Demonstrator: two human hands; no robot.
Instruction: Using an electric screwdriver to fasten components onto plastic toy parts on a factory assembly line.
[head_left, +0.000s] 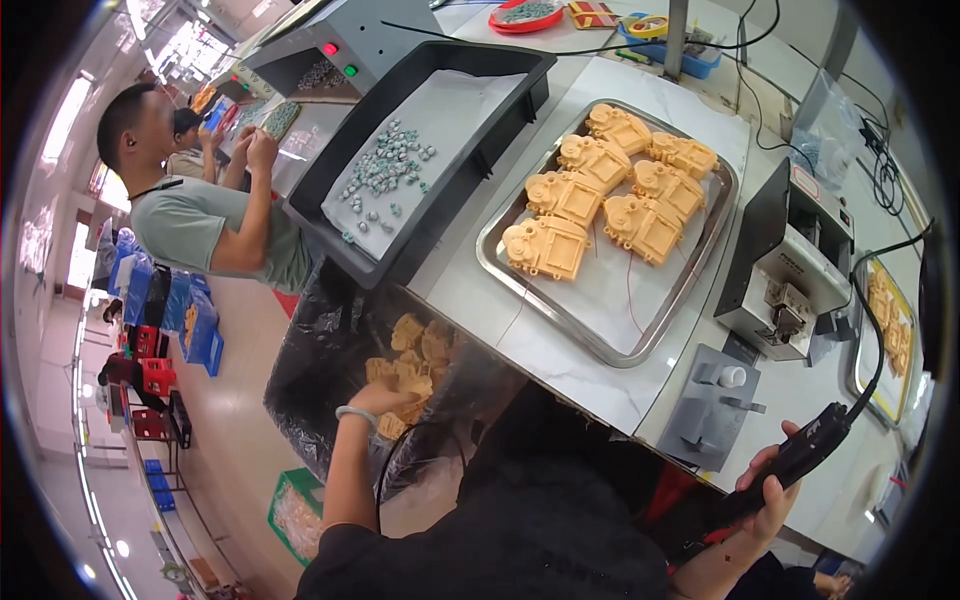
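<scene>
A white, marble-patterned desk [462, 275] fills the middle and right. Beyond its left end a person in a grey-green short-sleeved shirt [205, 225] raises both hands. Below the desk's near edge, toward its left corner, stands a bin lined with shiny black plastic film [310, 360]. A deep, rectangular black plastic tray [455, 190] extends past the desk's left edge. To its right lies a shallow, round-cornered stainless steel tray [622, 359]; a boxy grey-and-black machine [800, 262] stands just beyond its right edge. By the desk's near edge, in front of the machine, sits a flat grey plate [700, 410] bearing a short white cylinder [732, 377].

The right hand [768, 512], near the desk's near right corner, has its fingers curled around a thick black handheld tool with a cable [800, 452], thumb and fingers on opposite sides. The left hand [378, 397] reaches into the bin, fingers partly bent over moulded orange-yellow plastic housings [437, 343]; whether it grips one I cannot tell. Seven similar housings [567, 196] lie in the steel tray, four along its left edge and three toward its right. Small round grey-green pieces [380, 165] are scattered over white sheeting in the black tray.
</scene>
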